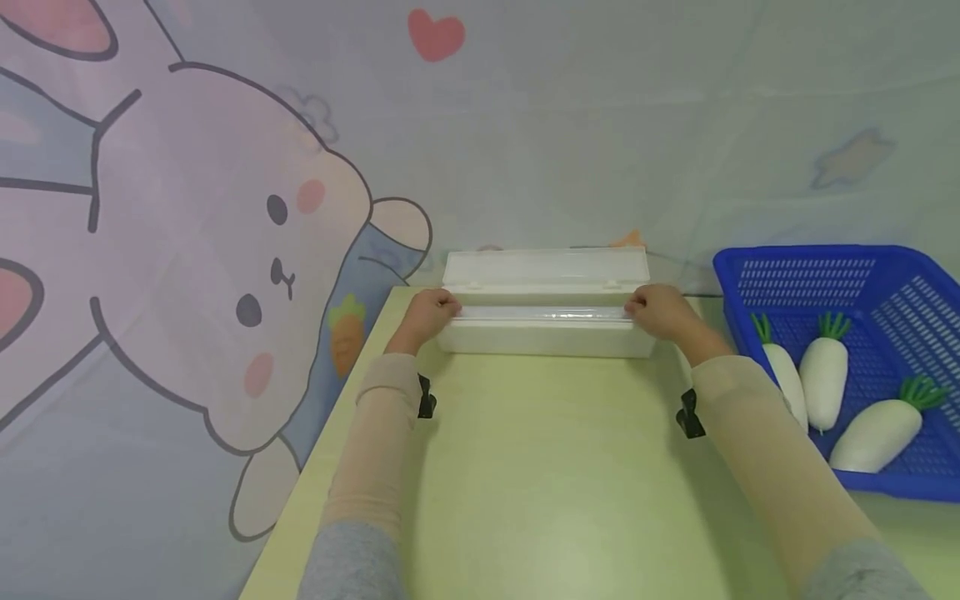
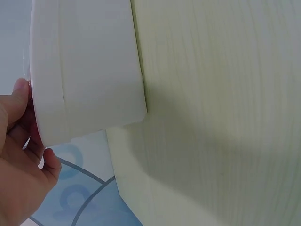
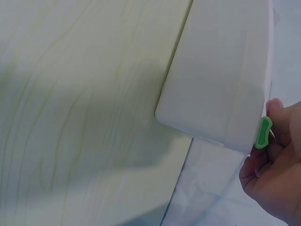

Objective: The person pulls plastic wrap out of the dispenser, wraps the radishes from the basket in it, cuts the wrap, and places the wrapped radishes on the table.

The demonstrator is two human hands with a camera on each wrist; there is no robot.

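A long white cling film box (image 1: 546, 339) stands on the table with its lid (image 1: 546, 267) raised at the back. Clear, shiny cling film (image 1: 543, 313) stretches along the box's top opening. At the left end, my left hand (image 1: 431, 315) pinches the film's edge; the left wrist view shows that hand (image 2: 23, 155) behind the box's end, fingertips partly hidden. My right hand (image 1: 663, 313) pinches the film at the other end. Beside its fingers in the right wrist view is a small green piece (image 3: 264, 133) at the box's corner.
A blue plastic basket (image 1: 795, 252) to the right holds several white radishes (image 1: 823, 383) with green tops. Behind the table (image 1: 555, 483) hangs a cloth (image 1: 585, 125) printed with a rabbit. Black clips (image 1: 691, 414) show beside both forearms.
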